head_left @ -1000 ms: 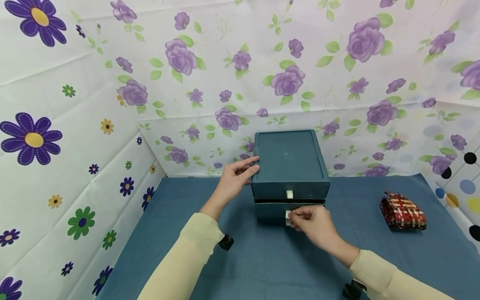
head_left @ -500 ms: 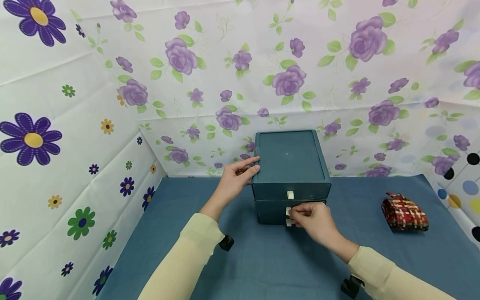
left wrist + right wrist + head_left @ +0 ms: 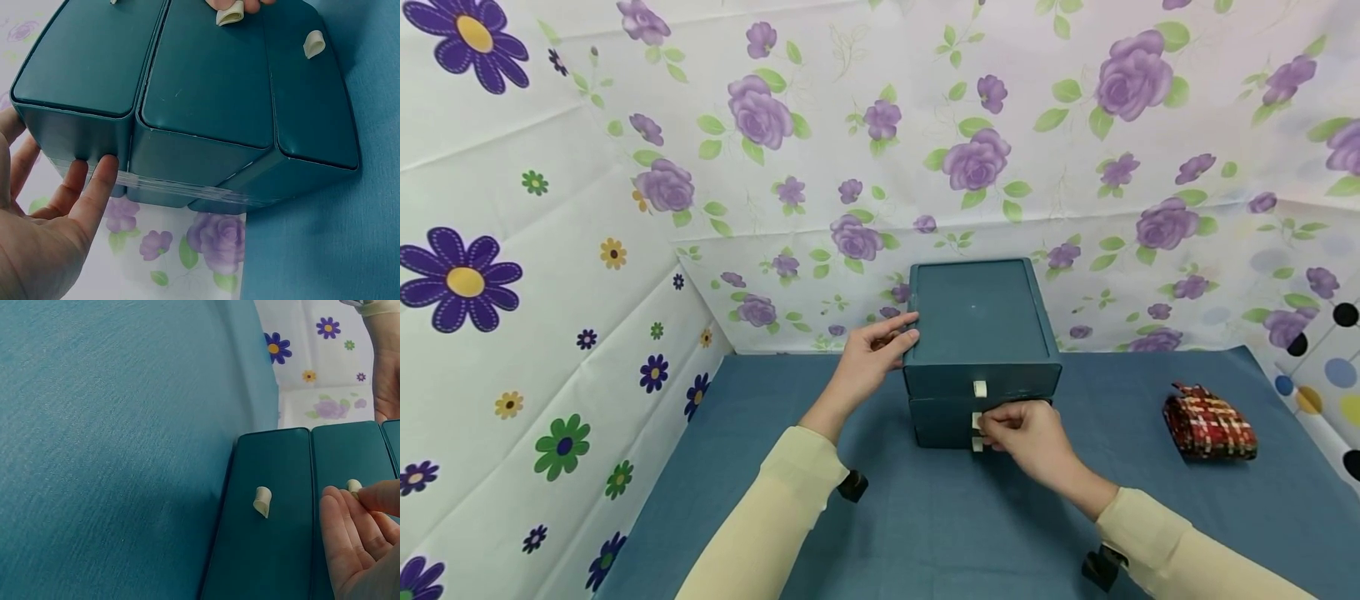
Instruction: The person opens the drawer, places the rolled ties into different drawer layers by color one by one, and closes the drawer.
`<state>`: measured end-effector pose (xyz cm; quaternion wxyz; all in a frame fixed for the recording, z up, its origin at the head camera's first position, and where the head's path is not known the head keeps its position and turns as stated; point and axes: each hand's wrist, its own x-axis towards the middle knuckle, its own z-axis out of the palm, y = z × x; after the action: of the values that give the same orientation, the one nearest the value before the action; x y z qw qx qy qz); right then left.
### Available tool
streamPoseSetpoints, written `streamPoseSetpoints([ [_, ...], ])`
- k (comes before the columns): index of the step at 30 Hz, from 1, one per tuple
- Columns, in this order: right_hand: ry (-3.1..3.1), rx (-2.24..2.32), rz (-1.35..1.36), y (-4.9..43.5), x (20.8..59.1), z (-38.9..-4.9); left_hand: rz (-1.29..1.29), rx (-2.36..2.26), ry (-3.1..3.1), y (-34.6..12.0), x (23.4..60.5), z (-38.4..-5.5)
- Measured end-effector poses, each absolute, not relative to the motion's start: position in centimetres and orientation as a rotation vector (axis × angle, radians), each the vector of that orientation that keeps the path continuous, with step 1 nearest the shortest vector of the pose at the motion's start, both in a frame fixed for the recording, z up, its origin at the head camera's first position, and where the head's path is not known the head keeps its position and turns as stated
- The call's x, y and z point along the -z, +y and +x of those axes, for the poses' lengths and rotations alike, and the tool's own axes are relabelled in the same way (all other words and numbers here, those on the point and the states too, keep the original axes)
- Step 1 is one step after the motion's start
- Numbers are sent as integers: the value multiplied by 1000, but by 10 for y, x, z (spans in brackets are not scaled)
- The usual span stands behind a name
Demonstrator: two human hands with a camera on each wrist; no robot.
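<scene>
A dark teal chest [image 3: 977, 312] of three stacked drawers stands on the table, each drawer front bearing a small cream pull tab. My left hand [image 3: 868, 354] steadies its left side, fingers fairly straight; two fingertips press the side wall in the left wrist view. At the front, my right hand [image 3: 1030, 437] pinches the middle drawer's pull tab [image 3: 354, 486] between thumb and fingers. Just below is the bottom drawer's tab [image 3: 262, 501], untouched. The top drawer's tab [image 3: 980, 388] shows above the right hand. All three drawer fronts sit flush with the chest.
A folded red, black and cream plaid cloth item [image 3: 1210, 423] lies at the right on the blue table cover [image 3: 910, 533]. Flower-printed sheets [image 3: 857, 125] rise behind the chest and along the left. Clear tape [image 3: 187, 187] runs across the chest's side.
The middle drawer, standing a little way out one second ago, has gone back in, with the right hand staying at its tab. My left hand has kept its place on the chest.
</scene>
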<state>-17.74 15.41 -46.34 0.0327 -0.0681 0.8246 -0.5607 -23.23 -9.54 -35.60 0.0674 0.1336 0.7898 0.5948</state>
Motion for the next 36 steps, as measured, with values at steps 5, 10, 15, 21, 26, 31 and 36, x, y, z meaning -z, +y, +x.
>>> streamPoseSetpoints([
  [5,2478,1781,-207,154,463,-174,414,-1786,2387,-95,356,-231],
  [10,2367,1851,-162,156,463,-168,407,-1788,2383,-96,357,-229],
  [15,2349,1829,-86,159,469,-165,398,-1791,2377,-95,356,-230],
  [21,2372,1746,-59,163,486,-159,399,-1764,2377,-96,355,-231],
  [26,2327,1679,-14,163,497,-160,410,-1764,2373,-97,354,-232],
  [31,2335,1598,-14,158,507,-163,414,-1760,2364,-97,354,-231],
  [36,2320,1610,-11,153,508,-166,413,-1751,2356,-98,353,-230],
])
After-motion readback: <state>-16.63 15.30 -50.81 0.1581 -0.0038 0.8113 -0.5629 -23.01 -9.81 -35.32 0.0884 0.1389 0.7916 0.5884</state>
